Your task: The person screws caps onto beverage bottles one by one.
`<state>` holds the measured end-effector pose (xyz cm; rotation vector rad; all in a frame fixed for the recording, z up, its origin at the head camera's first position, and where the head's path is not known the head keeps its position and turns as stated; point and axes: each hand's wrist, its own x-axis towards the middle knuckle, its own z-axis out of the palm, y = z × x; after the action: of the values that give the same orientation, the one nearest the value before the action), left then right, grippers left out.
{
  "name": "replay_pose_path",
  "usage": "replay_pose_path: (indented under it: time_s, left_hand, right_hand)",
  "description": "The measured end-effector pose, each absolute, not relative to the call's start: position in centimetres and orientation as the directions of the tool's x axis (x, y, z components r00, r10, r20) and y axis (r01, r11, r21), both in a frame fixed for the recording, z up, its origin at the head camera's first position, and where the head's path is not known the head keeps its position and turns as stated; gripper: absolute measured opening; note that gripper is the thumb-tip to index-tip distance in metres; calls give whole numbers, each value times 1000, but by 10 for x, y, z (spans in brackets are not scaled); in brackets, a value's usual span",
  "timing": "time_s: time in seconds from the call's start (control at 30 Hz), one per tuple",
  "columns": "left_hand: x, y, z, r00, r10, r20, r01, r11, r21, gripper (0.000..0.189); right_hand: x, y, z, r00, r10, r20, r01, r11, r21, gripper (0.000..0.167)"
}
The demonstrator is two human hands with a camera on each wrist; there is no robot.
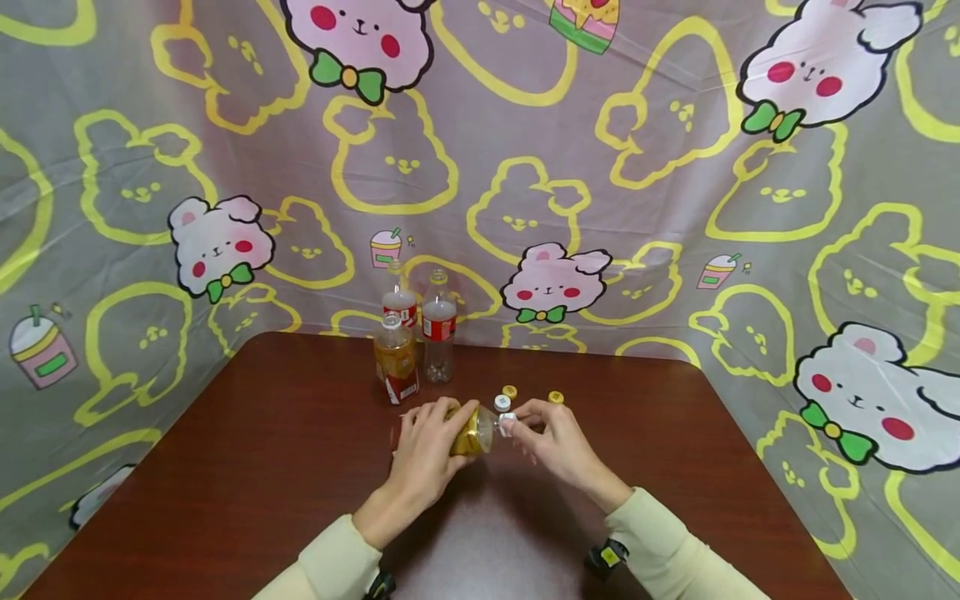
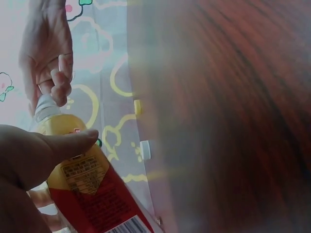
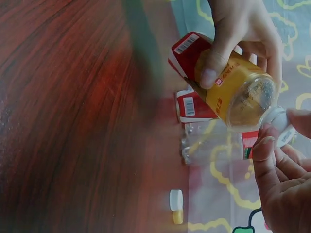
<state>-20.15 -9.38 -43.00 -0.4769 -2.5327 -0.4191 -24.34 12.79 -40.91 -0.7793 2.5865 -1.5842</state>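
My left hand (image 1: 423,450) grips a clear plastic bottle with a yellow and red label (image 1: 471,432) round its body. The bottle is tilted over on its side above the table, its neck toward the right. Thumb and fingers of my right hand (image 1: 562,446) pinch a white cap (image 3: 281,127) at the bottle's mouth. In the left wrist view the bottle's label (image 2: 90,179) shows below my left thumb, and the right fingers overlap the neck. The right wrist view shows clear plastic at the bottle's shoulder (image 3: 252,99).
Behind my left hand stand a capless bottle with a yellow label (image 1: 396,367) and two clear bottles, one with a red label (image 1: 438,333), the other (image 1: 400,302) partly hidden. A white cap (image 1: 502,403) and two yellow caps, one farther right (image 1: 556,397), lie on the brown table (image 1: 300,467).
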Motion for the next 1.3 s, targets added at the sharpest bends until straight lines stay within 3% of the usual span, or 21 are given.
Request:
replay_pose_path:
  time_s: [0.27,0.8,1.13,1.3]
  left_hand:
    - [-204,-98,-425,-801,272,533,429,882,195,78]
    - [-207,-113,-420,-838,292,460,466,822,327,78]
    - [-210,-132,-410,-860,188,474,437,753,493,80]
    - [-212,-146,-406,-877,107,469,397,710,581,80]
  right_hand:
    - [-243,127,-410,-885,-398,241,-383,327,-864,21]
    - [-248,143,-404,-766,-535,355,-593,378,-711,23]
    - [-262,161,-394,-732,-539,416,-659,407,-632,25]
    - [-275,169,-394,-695,-554,458,-714,456,-532,28]
